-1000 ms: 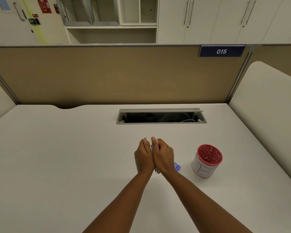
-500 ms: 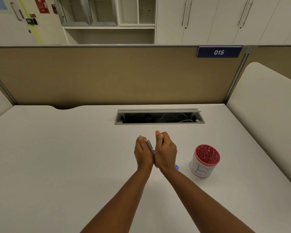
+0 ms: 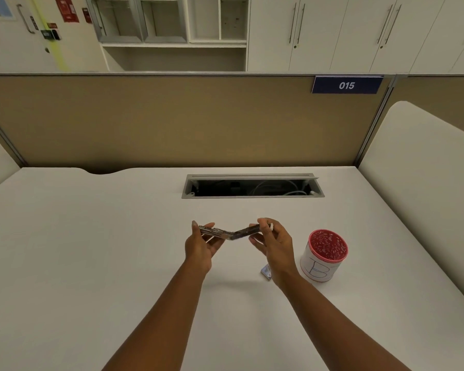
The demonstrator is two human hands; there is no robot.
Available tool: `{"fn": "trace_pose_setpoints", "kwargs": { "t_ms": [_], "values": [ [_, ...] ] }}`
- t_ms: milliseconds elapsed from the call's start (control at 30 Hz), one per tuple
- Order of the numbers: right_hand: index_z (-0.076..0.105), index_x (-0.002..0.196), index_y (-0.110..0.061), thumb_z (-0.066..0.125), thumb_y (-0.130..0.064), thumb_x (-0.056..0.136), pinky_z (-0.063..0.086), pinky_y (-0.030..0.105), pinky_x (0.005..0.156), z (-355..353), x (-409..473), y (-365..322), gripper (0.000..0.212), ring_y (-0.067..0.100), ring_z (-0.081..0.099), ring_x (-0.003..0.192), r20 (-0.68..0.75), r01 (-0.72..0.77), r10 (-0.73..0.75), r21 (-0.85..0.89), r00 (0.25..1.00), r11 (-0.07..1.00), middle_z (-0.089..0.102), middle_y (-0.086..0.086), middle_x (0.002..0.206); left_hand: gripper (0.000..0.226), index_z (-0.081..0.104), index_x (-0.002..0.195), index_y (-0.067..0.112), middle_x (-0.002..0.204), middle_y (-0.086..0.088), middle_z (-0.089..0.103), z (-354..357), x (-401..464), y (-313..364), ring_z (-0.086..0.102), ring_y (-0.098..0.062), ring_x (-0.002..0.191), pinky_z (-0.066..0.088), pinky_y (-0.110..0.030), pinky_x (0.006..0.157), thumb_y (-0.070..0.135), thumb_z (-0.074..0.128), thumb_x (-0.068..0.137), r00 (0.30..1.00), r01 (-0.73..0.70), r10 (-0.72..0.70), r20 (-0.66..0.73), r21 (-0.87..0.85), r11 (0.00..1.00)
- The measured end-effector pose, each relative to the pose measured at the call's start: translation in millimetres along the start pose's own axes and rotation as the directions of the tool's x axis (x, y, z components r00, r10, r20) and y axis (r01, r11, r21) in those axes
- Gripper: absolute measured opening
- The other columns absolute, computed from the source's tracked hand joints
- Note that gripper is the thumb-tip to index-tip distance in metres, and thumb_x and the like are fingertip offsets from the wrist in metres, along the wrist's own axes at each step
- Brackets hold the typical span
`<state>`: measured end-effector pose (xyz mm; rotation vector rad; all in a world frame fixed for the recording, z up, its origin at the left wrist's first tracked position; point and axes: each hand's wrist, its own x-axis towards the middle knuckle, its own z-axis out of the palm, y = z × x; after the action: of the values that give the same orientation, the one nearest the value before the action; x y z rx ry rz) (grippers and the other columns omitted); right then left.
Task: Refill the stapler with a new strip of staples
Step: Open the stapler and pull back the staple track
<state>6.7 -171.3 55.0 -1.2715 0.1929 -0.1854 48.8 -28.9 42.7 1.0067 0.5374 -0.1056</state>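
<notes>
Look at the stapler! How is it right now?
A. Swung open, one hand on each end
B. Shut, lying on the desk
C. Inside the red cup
A: the stapler is swung wide open above the desk, left hand and right hand each holding an end.

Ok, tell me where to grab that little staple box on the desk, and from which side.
Pinch the staple box across its short sides, coming from above. It lies flat on the desk, half hidden behind the right hand's wrist, with the cup close on its right, so a sideways reach looks cramped.
</notes>
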Motion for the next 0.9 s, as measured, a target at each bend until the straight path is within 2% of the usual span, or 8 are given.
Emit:
{"fn": "trace_pose_setpoints", "kwargs": {
  "t_ms": [100,333,467,533,633,700,767,900],
  "values": [
    [0.062,0.098,-0.015,0.051,-0.015,0.091,0.059,0.019,0.072,-8.1,-3.0,6.6,0.013,0.014,0.068,0.09,0.05,-0.088,0.084,0.076,0.995,0.993,0.07,0.004,0.093,0.046,0.061,0.074,0.005,0.102,-0.014,0.058,-4.9,2.2,0.0,0.061,-0.024,0.075,0.049,-0.04,0.081,0.037,0.036,0.096,1.0,-0.025,0.025,-0.008,-0.027,0.999],
    [0.059,0.112,0.0,0.053,0.003,0.086,0.058,0.017,0.069,-32.1,-2.8,16.7,0.027,0.014,0.071,0.084,0.259,-0.36,0.314,0.154,0.913,0.92,0.069,0.01,0.1,0.051,0.06,0.073,0.004,0.084,-0.012,0.059,-12.9,6.4,6.2,0.06,-0.024,0.075,0.048,-0.042,0.086,0.034,0.029,0.098,0.999,-0.028,0.028,0.023,0.008,1.0],
    [0.061,0.11,-0.002,0.056,0.01,0.081,0.058,0.019,0.069,-41.7,-2.8,17.3,0.031,0.018,0.07,0.088,0.351,-0.457,0.412,0.053,0.841,0.888,0.07,0.011,0.097,0.049,0.06,0.075,0.003,0.084,-0.014,0.06,-13.0,7.6,9.8,0.061,-0.025,0.074,0.048,-0.04,0.08,0.034,0.03,0.098,0.999,-0.009,0.006,0.048,0.066,0.998],
    [0.06,0.113,-0.007,0.06,0.002,0.081,0.059,0.023,0.072,-43.7,-2.2,13.1,0.033,0.017,0.07,0.088,0.356,-0.441,0.437,-0.073,0.826,0.894,0.07,0.006,0.096,0.048,0.059,0.076,0.003,0.084,-0.014,0.061,-12.5,7.7,10.5,0.062,-0.025,0.074,0.054,-0.038,0.072,0.034,0.031,0.098,0.998,0.011,-0.016,0.057,0.093,0.996],
    [0.062,0.11,-0.024,0.065,-0.02,0.082,0.054,0.022,0.069,-38.4,2.5,2.9,0.028,0.009,0.068,0.084,0.286,-0.228,0.348,-0.38,0.893,0.896,0.069,0.0,0.102,0.049,0.06,0.075,0.004,0.083,-0.013,0.061,-11.8,6.5,9.7,0.062,-0.025,0.075,0.059,-0.03,0.055,0.036,0.03,0.098,0.995,0.01,-0.027,0.092,0.181,0.983],
    [0.06,0.108,-0.032,0.068,-0.024,0.08,0.05,0.018,0.071,-28.2,7.0,-4.2,0.03,0.007,0.065,0.087,0.286,0.028,0.153,-0.543,0.946,0.839,0.066,0.002,0.112,0.051,0.061,0.075,0.006,0.084,-0.012,0.062,-9.6,5.1,8.3,0.062,-0.025,0.076,0.057,-0.031,0.061,0.037,0.029,0.098,0.992,0.008,-0.039,0.123,0.249,0.969],
    [0.055,0.116,-0.035,0.07,-0.027,0.078,0.051,0.02,0.076,-15.1,11.3,-7.8,0.042,0.007,0.062,0.09,0.404,0.26,0.028,-0.638,0.914,0.725,0.062,0.002,0.117,0.051,0.062,0.076,0.006,0.087,-0.014,0.062,-5.8,3.5,6.7,0.063,-0.025,0.077,0.054,-0.033,0.068,0.038,0.029,0.098,0.986,0.013,-0.062,0.155,0.298,0.955],
    [0.042,0.128,-0.038,0.065,-0.037,0.08,0.049,0.028,0.08,4.3,17.0,-5.7,0.053,0.014,0.057,0.099,0.592,0.539,0.016,-0.745,0.806,0.393,0.058,0.002,0.12,0.039,0.057,0.098,0.006,0.103,-0.016,0.061,3.5,-1.8,4.3,0.061,-0.032,0.091,0.052,-0.041,0.079,0.038,0.033,0.097,0.983,0.043,-0.101,0.156,0.338,0.94]
  ]
}}
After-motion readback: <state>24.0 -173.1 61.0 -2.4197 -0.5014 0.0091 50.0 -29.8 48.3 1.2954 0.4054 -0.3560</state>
